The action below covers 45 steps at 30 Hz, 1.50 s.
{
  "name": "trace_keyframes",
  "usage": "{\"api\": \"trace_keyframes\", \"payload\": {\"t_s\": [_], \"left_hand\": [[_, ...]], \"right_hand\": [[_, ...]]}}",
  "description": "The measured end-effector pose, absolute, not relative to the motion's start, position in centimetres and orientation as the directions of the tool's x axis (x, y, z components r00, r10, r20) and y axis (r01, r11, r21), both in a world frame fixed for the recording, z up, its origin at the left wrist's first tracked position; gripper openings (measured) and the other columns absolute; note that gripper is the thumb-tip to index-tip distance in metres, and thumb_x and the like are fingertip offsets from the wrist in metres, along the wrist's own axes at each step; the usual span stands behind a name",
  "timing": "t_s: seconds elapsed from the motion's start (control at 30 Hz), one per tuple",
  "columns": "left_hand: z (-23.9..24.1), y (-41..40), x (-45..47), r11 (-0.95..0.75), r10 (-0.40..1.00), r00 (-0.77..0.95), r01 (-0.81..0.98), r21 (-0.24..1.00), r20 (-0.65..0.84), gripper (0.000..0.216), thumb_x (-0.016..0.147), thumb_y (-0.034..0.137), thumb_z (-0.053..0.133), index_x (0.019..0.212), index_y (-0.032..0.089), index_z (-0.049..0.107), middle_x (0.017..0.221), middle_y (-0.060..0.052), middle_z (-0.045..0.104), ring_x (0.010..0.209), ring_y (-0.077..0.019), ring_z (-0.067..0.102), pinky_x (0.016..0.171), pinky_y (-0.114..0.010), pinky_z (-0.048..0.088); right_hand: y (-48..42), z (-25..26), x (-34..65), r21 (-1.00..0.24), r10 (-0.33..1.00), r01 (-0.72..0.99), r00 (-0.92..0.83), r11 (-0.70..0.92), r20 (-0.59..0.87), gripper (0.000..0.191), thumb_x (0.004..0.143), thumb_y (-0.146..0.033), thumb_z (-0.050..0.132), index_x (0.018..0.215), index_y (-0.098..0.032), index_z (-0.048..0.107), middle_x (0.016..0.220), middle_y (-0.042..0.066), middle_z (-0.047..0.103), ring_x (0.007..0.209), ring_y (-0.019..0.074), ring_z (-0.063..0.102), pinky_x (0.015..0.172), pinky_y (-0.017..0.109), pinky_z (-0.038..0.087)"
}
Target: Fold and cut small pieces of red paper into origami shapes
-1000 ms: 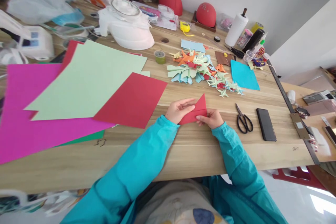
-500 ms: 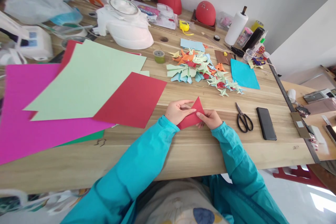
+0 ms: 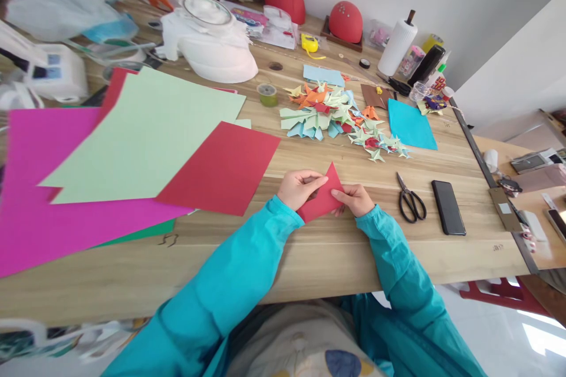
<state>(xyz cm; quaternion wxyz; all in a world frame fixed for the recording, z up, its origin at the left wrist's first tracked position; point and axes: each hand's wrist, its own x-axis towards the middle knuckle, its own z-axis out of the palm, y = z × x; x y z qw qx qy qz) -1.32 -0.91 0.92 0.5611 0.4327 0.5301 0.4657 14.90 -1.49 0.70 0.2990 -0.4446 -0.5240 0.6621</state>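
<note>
Red paper [image 3: 319, 203] mid-fold

Over the near half of the bench [image 3: 327, 259], left hand [image 3: 297, 188] and right hand [image 3: 359, 200] pinch the paper from either side. Folding seems the step; the next move likely calls for matched edges.

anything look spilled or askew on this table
Nothing looks spilled. Left of the folded red paper, the pale green paper lies askew over the magenta sheet, their edges out of line.
</note>
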Motion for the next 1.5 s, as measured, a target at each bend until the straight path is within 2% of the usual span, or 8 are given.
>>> {"api": "trace_keyframes", "payload": {"t_s": [0.13, 0.23, 0.33, 0.53, 0.77, 1.17, 1.33, 1.5], "left_hand": [[1.08, -0.84, -1.47, 0.177, 0.984, 0.049, -0.083, 0.981, -0.174, 0.034, 0.054, 0.041, 0.072, 0.072, 0.013, 0.065, 0.054, 0.0, 0.062, 0.049, -0.0108, 0.054, 0.046, -0.021, 0.043], [1.3, -0.92, -1.72, 0.186, 0.951, 0.265, -0.077, 0.98, -0.16, 0.041, 0.049, 0.034, 0.076, 0.082, 0.013, 0.064, 0.072, -0.005, 0.068, 0.064, -0.0165, 0.062, 0.058, -0.027, 0.049], [1.25, -1.06, -1.88, 0.199, 0.901, 0.396, -0.013, 0.98, -0.178, 0.038, 0.046, 0.029, 0.078, 0.077, 0.012, 0.064, 0.073, -0.007, 0.069, 0.066, -0.0194, 0.064, 0.061, -0.03, 0.051], [0.8, -1.0, -1.83, 0.227, 0.898, 0.391, -0.018, 0.974, -0.202, 0.035, 0.048, 0.032, 0.077, 0.074, 0.012, 0.064, 0.07, -0.006, 0.069, 0.064, -0.0197, 0.064, 0.061, -0.031, 0.051], [0.98, -0.72, -1.88, 0.202, 0.957, 0.216, -0.029, 0.979, -0.191, 0.038, 0.047, 0.037, 0.078, 0.071, 0.011, 0.064, 0.07, -0.006, 0.069, 0.063, -0.0173, 0.063, 0.058, -0.027, 0.049], [0.71, -0.67, -1.8, 0.226, 0.953, 0.222, -0.059, 0.972, -0.208, 0.038, 0.047, 0.036, 0.078, 0.073, 0.012, 0.065, 0.073, -0.006, 0.07, 0.066, -0.0176, 0.063, 0.062, -0.028, 0.05], [0.84, -0.7, -1.75, 0.22, 0.953, 0.228, -0.056, 0.974, -0.202, 0.037, 0.049, 0.037, 0.077, 0.074, 0.013, 0.065, 0.072, -0.005, 0.069, 0.064, -0.0167, 0.062, 0.061, -0.027, 0.049], [0.86, -0.65, -1.7, 0.224, 0.948, 0.244, -0.063, 0.972, -0.203, 0.035, 0.047, 0.035, 0.077, 0.07, 0.013, 0.064, 0.069, -0.004, 0.069, 0.062, -0.0155, 0.062, 0.059, -0.026, 0.048]], "right_hand": [[-1.47, 0.7, 14.91, -0.961, 0.866, 0.064, -0.422, -0.268, -0.269, 0.042, 0.064, -0.053, 0.063, 0.064, -0.011, 0.062, 0.047, 0.001, 0.062, 0.037, 0.01, 0.056, 0.038, 0.02, 0.048], [-1.43, 0.57, 14.97, -0.963, 0.871, 0.066, -0.414, -0.262, -0.265, 0.043, 0.063, -0.054, 0.063, 0.062, -0.011, 0.061, 0.046, 0.0, 0.061, 0.036, 0.0098, 0.055, 0.038, 0.02, 0.047], [-1.41, 0.48, 15.04, -0.963, 0.871, 0.072, -0.414, -0.258, -0.264, 0.042, 0.064, -0.053, 0.063, 0.063, -0.011, 0.062, 0.046, 0.0, 0.061, 0.035, 0.0097, 0.055, 0.037, 0.02, 0.046], [-1.42, 0.64, 15.0, -0.961, 0.877, 0.094, -0.393, -0.261, -0.276, 0.042, 0.064, -0.053, 0.063, 0.063, -0.011, 0.061, 0.046, 0.001, 0.061, 0.036, 0.0098, 0.055, 0.036, 0.019, 0.045], [-1.43, 0.82, 14.91, -0.964, 0.891, 0.057, -0.371, -0.258, -0.261, 0.035, 0.058, -0.043, 0.072, 0.068, -0.011, 0.059, 0.047, 0.0, 0.062, 0.037, 0.0094, 0.055, 0.037, 0.018, 0.045], [-1.37, 0.72, 14.86, -0.969, 0.907, 0.052, -0.343, -0.242, -0.245, 0.036, 0.058, -0.045, 0.07, 0.066, -0.012, 0.059, 0.045, -0.001, 0.061, 0.035, 0.0092, 0.054, 0.036, 0.018, 0.044], [-1.33, 0.67, 14.85, -0.966, 0.907, 0.06, -0.333, -0.252, -0.257, 0.039, 0.059, -0.05, 0.068, 0.064, -0.013, 0.058, 0.044, -0.001, 0.061, 0.034, 0.009, 0.053, 0.035, 0.018, 0.043], [-1.22, 0.71, 14.74, -0.955, 0.907, 0.071, -0.299, -0.289, -0.297, 0.05, 0.064, -0.062, 0.056, 0.056, -0.013, 0.055, 0.041, 0.001, 0.059, 0.031, 0.009, 0.052, 0.032, 0.017, 0.04]]}}
